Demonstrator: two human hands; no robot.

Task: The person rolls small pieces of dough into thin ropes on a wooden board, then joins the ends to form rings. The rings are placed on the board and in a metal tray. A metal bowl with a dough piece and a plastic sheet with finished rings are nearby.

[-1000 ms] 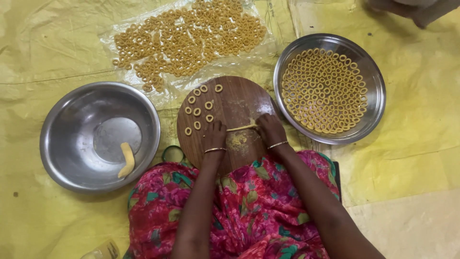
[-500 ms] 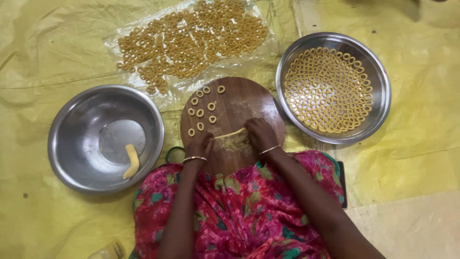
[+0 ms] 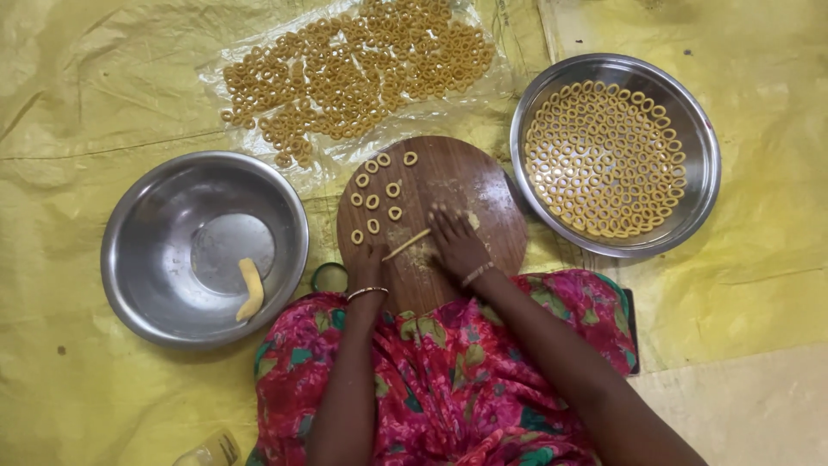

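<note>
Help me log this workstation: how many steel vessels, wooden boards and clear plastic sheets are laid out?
Steel vessels: 2 (bowl, tray)
Wooden boards: 1
Clear plastic sheets: 1
Total: 4
</note>
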